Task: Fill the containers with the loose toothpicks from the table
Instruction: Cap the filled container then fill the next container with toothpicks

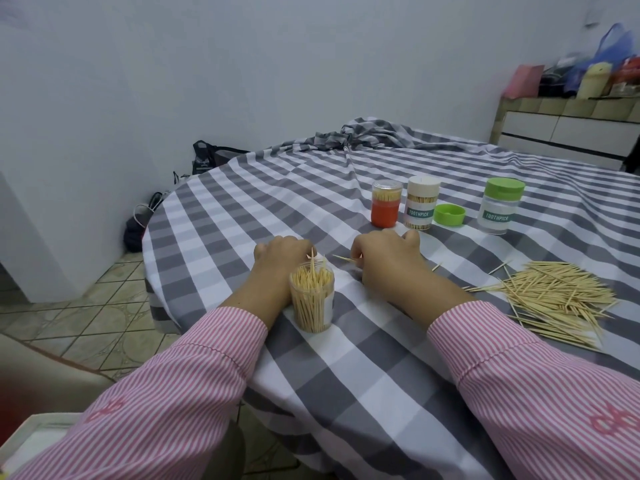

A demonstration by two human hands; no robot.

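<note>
I see two hands resting on a round counter (pixel 346 386) covered in a grey-and-white checked cloth, both arms in pink striped sleeves. The left hand (pixel 280 254) lies knuckles up, fingers curled under; I cannot tell whether its grip holds anything. Just in front of its wrist stands one open clear container (pixel 312 299), packed full of upright toothpicks, a few poking above the rim. The right hand (pixel 384 258) is curled too, its grip narrow, pinching a single toothpick (pixel 343 258) that sticks out leftward from the fingers.

To the right lies one loose pile of toothpicks (pixel 554 299), spread flat on the cloth (a couple of strays sit near its upper edge). Farther back I count three more containers in a row: an orange-bottomed jar (pixel 385 204), a white-capped jar (pixel 421 204) labelled TOOTHPICK, and a green-capped jar (pixel 500 206) with the same label. One loose green lid (pixel 449 214) lies between the last two.
</note>
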